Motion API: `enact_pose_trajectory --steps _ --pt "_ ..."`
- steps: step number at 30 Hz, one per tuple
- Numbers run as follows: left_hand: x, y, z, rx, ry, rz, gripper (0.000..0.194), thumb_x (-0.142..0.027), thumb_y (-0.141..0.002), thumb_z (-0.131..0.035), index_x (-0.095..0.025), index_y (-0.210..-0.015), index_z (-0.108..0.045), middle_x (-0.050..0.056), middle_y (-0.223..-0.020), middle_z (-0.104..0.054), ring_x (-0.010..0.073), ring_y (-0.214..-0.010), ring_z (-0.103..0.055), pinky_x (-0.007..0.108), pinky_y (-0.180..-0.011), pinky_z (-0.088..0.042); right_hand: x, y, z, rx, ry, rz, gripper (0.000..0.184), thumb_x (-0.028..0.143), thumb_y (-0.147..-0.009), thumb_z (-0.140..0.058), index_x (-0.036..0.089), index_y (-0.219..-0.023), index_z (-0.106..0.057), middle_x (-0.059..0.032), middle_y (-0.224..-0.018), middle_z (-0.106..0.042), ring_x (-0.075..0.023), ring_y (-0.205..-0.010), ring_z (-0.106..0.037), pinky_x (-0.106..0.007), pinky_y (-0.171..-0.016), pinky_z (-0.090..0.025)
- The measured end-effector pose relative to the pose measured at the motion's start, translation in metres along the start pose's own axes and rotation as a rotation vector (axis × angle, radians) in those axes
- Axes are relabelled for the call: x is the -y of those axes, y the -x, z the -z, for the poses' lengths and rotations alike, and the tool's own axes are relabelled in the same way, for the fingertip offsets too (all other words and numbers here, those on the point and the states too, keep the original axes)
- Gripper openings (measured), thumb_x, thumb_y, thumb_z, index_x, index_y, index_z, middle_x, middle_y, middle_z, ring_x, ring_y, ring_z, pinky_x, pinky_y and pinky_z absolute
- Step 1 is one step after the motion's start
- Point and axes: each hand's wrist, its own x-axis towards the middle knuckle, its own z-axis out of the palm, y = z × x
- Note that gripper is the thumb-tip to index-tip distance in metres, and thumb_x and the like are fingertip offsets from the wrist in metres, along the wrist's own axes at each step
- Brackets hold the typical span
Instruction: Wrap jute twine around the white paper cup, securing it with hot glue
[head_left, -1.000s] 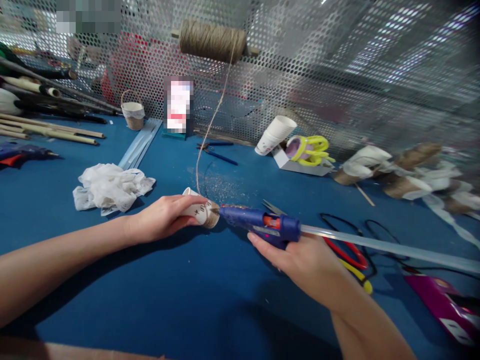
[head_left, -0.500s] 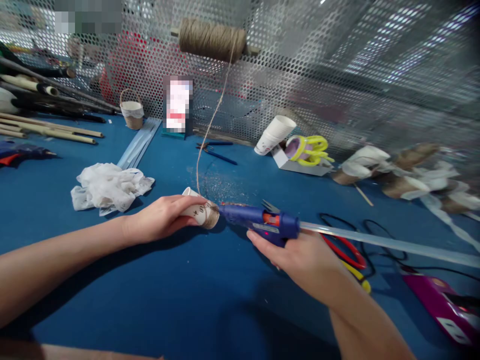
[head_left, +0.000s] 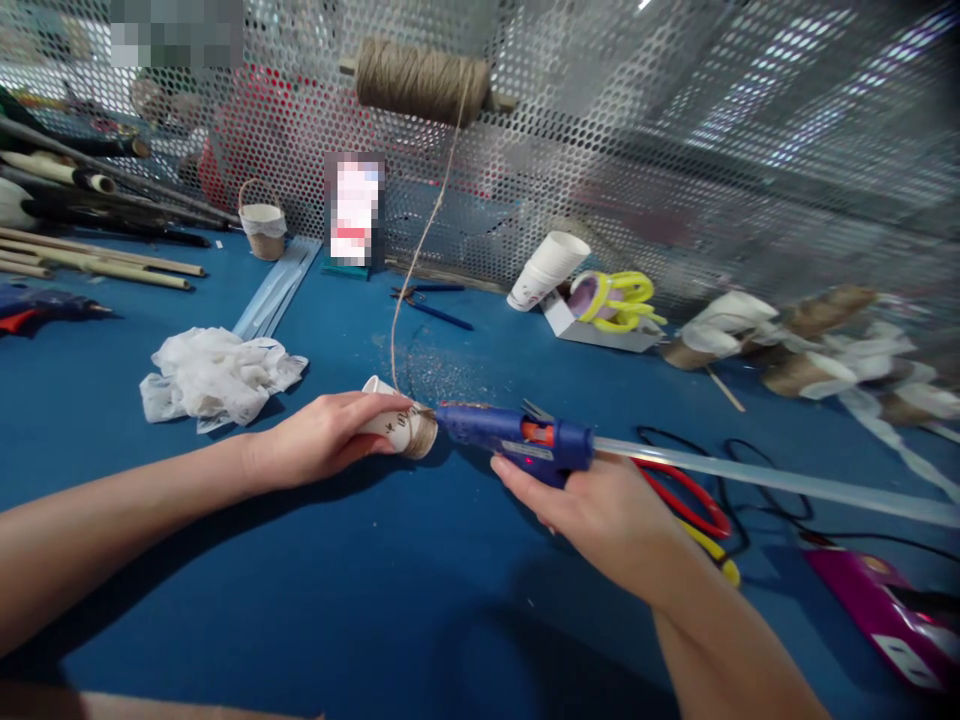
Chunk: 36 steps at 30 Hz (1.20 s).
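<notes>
My left hand [head_left: 324, 437] is wrapped round a white paper cup [head_left: 397, 423] lying on its side on the blue table [head_left: 315, 590]; jute twine is wound about the cup's bottom end. A strand of twine [head_left: 420, 245] runs up from the cup to a twine spool [head_left: 417, 80] on the mesh wall. My right hand [head_left: 600, 515] grips a blue hot glue gun [head_left: 517, 438], its nozzle touching the twine-wrapped end of the cup. A long clear glue stick [head_left: 772, 482] sticks out behind the gun.
Crumpled white plastic [head_left: 214, 372] lies at left, bamboo sticks [head_left: 97, 262] and a small basket cup [head_left: 264, 222] behind. Stacked paper cups [head_left: 546, 268], yellow scissors [head_left: 622, 298] and finished wrapped cups [head_left: 795, 345] sit at right. Red-handled scissors [head_left: 694, 500], black cords and a purple object [head_left: 892, 610] lie near my right arm.
The glue gun and my right hand have shifted slightly left, bringing the nozzle against the cup's twine-wrapped end. My left hand keeps the cup still.
</notes>
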Motion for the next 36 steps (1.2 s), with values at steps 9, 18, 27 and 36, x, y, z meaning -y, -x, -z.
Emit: enact_pose_trajectory --steps 9,18,27,36 --pt "0.004 0.001 -0.003 -0.028 -0.011 -0.098 0.029 -0.024 -0.093 -0.044 -0.011 -0.120 -0.045 0.015 -0.110 -0.065 0.0197 -0.096 -0.065 0.030 -0.081 -0.054 0.003 0.005 0.005 0.068 -0.077 -0.070 0.016 0.023 -0.080 -0.051 0.023 -0.079 -0.067 -0.0005 -0.064 -0.069 -0.0181 -0.056 -0.065 -0.026 -0.049 -0.052" --pt "0.003 0.002 -0.002 -0.002 -0.015 -0.066 0.029 -0.023 -0.092 -0.046 -0.013 -0.119 -0.046 0.014 -0.110 -0.065 0.0201 -0.098 -0.065 0.032 -0.083 -0.054 0.005 -0.009 0.008 0.201 -0.294 -0.288 0.038 0.028 -0.080 -0.054 0.025 -0.044 -0.044 0.0052 -0.034 -0.047 -0.0110 -0.032 -0.046 -0.022 -0.035 -0.042" --pt "0.003 0.001 0.000 0.003 0.008 -0.049 0.030 -0.024 -0.092 -0.046 -0.012 -0.120 -0.046 0.014 -0.110 -0.065 0.0196 -0.098 -0.065 0.030 -0.083 -0.054 0.007 -0.002 0.010 0.194 -0.220 -0.283 0.021 0.031 -0.079 -0.055 0.025 -0.059 -0.058 0.0073 -0.031 -0.042 -0.0129 -0.029 -0.044 -0.026 -0.035 -0.040" --pt "0.002 0.000 -0.001 -0.031 0.021 -0.062 0.029 -0.024 -0.092 -0.046 -0.012 -0.118 -0.047 0.014 -0.114 -0.065 0.0186 -0.101 -0.064 0.027 -0.085 -0.052 0.005 0.005 0.005 0.063 -0.033 -0.012 0.022 0.024 -0.082 -0.045 0.025 -0.071 -0.063 0.0023 -0.047 -0.058 -0.0161 -0.044 -0.057 -0.027 -0.047 -0.048"
